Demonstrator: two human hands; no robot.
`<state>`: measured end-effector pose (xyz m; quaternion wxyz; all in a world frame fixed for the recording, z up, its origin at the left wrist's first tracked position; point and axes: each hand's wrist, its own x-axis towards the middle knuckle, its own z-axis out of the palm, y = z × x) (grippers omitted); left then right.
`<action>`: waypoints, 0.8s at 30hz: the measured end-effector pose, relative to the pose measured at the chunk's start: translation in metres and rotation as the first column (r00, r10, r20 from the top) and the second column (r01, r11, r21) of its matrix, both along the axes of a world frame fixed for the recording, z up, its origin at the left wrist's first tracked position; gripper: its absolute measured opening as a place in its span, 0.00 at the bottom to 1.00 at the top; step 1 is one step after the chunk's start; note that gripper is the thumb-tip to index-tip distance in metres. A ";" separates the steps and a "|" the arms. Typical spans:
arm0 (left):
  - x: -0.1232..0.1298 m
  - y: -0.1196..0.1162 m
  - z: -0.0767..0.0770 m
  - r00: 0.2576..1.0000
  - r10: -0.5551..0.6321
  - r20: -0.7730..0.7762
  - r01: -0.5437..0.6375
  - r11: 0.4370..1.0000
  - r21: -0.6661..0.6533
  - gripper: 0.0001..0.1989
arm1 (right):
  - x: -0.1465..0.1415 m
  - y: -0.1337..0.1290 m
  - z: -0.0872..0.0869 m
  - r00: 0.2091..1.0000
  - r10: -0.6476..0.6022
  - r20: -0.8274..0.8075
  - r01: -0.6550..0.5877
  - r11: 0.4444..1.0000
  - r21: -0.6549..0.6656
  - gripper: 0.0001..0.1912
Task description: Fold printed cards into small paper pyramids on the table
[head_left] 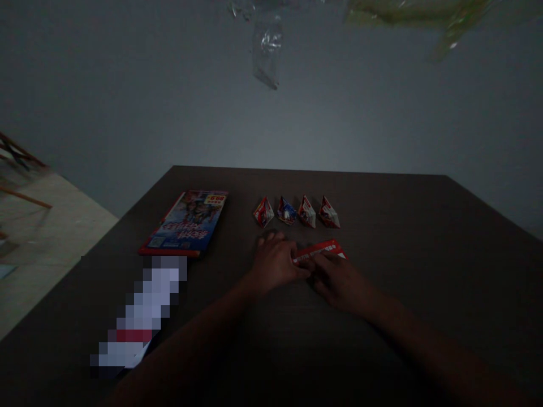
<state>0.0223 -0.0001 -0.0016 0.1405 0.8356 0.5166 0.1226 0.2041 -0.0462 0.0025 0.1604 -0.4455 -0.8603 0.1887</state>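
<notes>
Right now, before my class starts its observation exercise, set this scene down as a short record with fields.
Surface: dark table
Left hand: at the left end of the red paper strip
Right hand: fingers on the strip's near edge
Row: four folded paper pieces, beyond the hands; second from left mostly blue, the others red and white
Left side: printed book; nearer, a pixelated whitish item, unidentifiable
Background: grey wall; clear plastic near the top
Light: dim

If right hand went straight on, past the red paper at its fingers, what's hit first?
Likely the left hand, at the left end of the red paper; the right hand points that way, depth unclear.
</notes>
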 end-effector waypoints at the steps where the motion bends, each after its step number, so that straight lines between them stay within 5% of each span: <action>1: 0.000 0.001 0.000 1.000 -0.002 0.001 0.002 1.000 0.005 0.21 | 0.000 0.000 0.000 1.000 -0.005 0.002 0.005 1.000 0.001 0.13; 10: -0.015 0.014 0.005 0.997 -0.037 0.071 0.046 0.991 -0.128 0.21 | 0.000 -0.002 0.004 1.000 -0.009 -0.006 0.009 1.000 -0.010 0.07; 19: -0.021 0.018 0.008 0.986 -0.046 0.159 0.087 0.961 -0.262 0.07 | 0.001 -0.001 0.005 1.000 0.003 -0.019 -0.003 1.000 -0.008 0.06; 24: -0.017 0.003 0.005 0.977 -0.041 0.209 0.066 0.991 -0.114 0.05 | 0.000 0.000 0.004 1.000 0.012 -0.025 -0.012 1.000 0.008 0.08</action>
